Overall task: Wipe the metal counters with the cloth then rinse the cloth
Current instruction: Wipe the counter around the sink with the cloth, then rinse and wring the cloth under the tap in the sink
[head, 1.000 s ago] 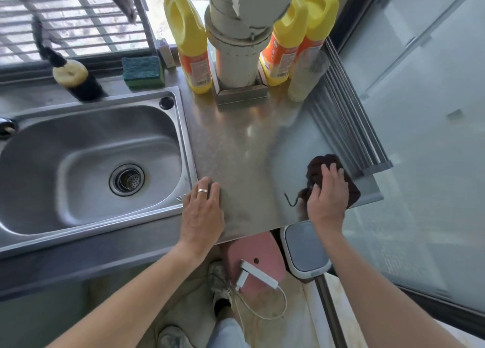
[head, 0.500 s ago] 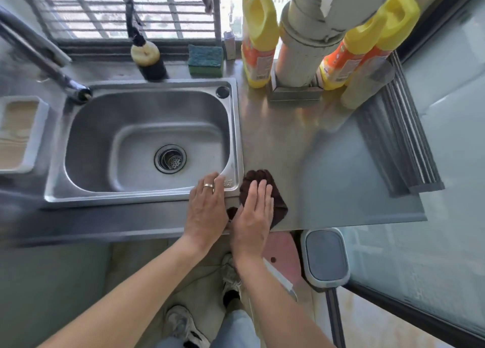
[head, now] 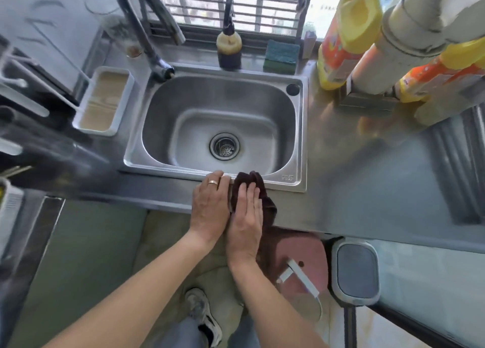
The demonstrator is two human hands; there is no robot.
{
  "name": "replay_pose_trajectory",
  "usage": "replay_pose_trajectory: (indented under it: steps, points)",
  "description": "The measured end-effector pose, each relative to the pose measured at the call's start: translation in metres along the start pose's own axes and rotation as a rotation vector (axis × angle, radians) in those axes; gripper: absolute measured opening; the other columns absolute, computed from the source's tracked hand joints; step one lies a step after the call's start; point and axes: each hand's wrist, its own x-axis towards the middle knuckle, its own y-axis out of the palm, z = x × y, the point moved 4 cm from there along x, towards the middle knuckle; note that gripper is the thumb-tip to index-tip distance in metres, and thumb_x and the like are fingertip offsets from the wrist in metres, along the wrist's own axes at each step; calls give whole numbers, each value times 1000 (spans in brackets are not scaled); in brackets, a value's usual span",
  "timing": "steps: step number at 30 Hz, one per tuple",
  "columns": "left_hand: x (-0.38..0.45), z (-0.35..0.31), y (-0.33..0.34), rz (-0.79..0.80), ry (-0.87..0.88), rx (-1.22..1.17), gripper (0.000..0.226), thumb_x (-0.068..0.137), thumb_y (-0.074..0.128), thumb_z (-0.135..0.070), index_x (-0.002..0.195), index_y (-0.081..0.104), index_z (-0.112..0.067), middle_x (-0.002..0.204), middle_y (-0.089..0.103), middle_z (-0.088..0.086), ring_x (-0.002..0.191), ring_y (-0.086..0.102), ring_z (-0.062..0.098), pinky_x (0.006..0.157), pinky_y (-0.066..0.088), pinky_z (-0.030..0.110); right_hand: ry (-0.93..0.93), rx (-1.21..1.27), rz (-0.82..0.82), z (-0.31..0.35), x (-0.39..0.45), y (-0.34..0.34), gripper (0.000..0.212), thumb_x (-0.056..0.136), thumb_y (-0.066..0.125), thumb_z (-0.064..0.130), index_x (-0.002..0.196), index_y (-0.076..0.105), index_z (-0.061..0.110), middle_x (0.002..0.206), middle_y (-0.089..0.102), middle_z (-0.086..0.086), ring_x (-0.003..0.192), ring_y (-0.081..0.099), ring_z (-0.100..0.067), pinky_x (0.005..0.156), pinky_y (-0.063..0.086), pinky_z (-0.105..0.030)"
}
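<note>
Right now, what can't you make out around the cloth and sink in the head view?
- cloth: mostly under the right hand; its contact with the counter is hidden.
- tap: spout end blurred; no telling if water runs.
- bottles: labels blurred, tops cut by the upper edge.
- left hand: covers the sink rim beneath.

The sink [head: 223,122] in the middle of the frame is brushed steel with a dull shine, and the counter [head: 367,185] at the right is the same metal, smooth and reflecting. The cloth [head: 265,203] at the lower middle is dark brown, soft and matt. The bottles [head: 346,38] at the upper right are glossy yellow plastic. The sponge [head: 282,56] has a rough green top.
</note>
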Motion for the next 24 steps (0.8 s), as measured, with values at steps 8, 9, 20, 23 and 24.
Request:
replay_pose_trajectory:
  steps: [8, 9, 20, 23, 24]
  points:
    - [-4, 92, -25, -35, -155, 44, 39, 85, 63, -8, 123, 60, -11, 129, 57, 8, 121, 52, 28, 95, 44, 43, -191, 130, 115, 65, -5, 40, 57, 89, 40, 7, 143, 59, 11, 150, 57, -10, 142, 50, -22, 119, 38, -41]
    - [-4, 100, -28, -52, -163, 46, 36, 86, 60, -8, 122, 60, -10, 129, 58, 9, 120, 54, 29, 94, 46, 44, -206, 148, 129, 74, -5, 45, 58, 88, 41, 6, 142, 60, 11, 149, 58, -10, 141, 51, -23, 119, 39, -40]
    - [-14, 188, -66, -194, -254, -131, 37, 76, 55, -4, 112, 62, -8, 117, 59, 13, 106, 55, 35, 83, 47, 47, 256, 580, 491, 145, 39, 47, 24, 94, 52, 11, 105, 73, 16, 100, 76, -2, 95, 66, -20, 90, 50, -33]
    - [-4, 189, -84, -268, -209, -147, 40, 82, 35, -13, 110, 63, -7, 113, 60, 12, 103, 55, 33, 82, 47, 46, 519, 700, 410, 136, 74, 33, 18, 92, 54, 20, 93, 71, 15, 92, 73, -2, 92, 65, -23, 94, 54, -45]
    - [4, 187, -87, -273, -208, -149, 39, 81, 38, -8, 111, 63, -6, 113, 61, 12, 103, 55, 32, 83, 48, 45, 621, 768, 385, 130, 87, 30, 18, 88, 56, 25, 90, 72, 16, 92, 73, -3, 93, 66, -25, 96, 55, -49]
